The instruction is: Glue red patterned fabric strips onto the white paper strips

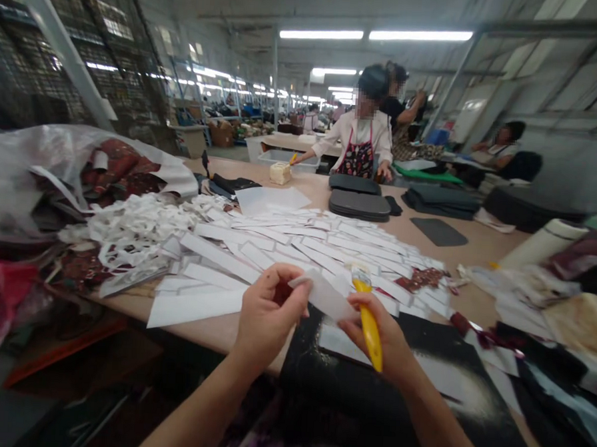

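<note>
My left hand (pixel 268 312) is closed, pinching one end of a small white strip (pixel 327 296) between thumb and fingertips. At the strip's other end, the fingers of my right hand (pixel 385 338) touch it while also gripping a paintbrush (pixel 371 331) with a yellow handle. The brush's pale bristles point away from me, over the spread of strips. Beneath my hands lies a black sheet (pixel 298 363) with shiny patches, and white pieces rest on it, partly hidden by my right hand. Many loose white strips (pixel 221 253) overlap on the table just beyond.
White tangled scraps (pixel 138 225) and a clear plastic bag (pixel 26 169) crowd the left. Dark padded pieces (pixel 359 204) are stacked farther back. Across the table a person in an apron (pixel 358 156) reaches toward a cream block-like container (pixel 280 174). Cloths and a pale cylinder (pixel 542 243) occupy the right.
</note>
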`<state>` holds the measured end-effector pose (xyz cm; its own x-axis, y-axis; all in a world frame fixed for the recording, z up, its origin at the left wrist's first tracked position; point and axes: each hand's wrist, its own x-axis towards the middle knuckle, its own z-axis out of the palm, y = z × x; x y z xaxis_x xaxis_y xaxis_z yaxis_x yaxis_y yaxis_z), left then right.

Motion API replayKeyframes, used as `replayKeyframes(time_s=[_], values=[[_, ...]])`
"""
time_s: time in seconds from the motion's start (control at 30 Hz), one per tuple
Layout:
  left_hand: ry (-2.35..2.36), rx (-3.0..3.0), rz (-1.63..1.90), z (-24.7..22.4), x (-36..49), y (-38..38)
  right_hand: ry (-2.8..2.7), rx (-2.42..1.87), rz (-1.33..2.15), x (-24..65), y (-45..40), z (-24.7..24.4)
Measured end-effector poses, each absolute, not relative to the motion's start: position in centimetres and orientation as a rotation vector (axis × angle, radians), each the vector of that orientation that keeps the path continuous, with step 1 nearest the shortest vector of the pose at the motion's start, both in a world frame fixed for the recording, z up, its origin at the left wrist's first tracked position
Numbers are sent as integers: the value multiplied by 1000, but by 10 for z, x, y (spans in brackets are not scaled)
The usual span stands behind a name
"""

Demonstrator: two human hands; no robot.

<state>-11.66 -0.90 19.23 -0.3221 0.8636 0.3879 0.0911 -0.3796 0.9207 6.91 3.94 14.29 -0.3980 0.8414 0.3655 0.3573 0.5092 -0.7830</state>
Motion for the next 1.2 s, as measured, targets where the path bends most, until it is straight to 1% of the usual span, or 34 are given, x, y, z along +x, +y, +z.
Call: replayKeyframes(time_s=[0.1,0.23,0.37,0.5,0.8,1.07,1.2], values=[[1166,1054,1710,171,-107,12,-2025,-1276,702,137,36,117],[1253,977,1349,118,-93,31,-1854,-1620,603,219,35,82],[1451,1160,1028,69,-84,37,-1687,-1767,527,266,38,57],[1640,1437,765,44,-85,43,-1756,-1807,594,282,45,40],[1748,1540,538,28,-90,53,-1829,-1876,627,286,52,26],[1816,1615,432,33,-87,54,-1869,-1890,612,284,51,20],[1843,1675,409,40,-82,50,-1855,-1959,541,277,45,31]])
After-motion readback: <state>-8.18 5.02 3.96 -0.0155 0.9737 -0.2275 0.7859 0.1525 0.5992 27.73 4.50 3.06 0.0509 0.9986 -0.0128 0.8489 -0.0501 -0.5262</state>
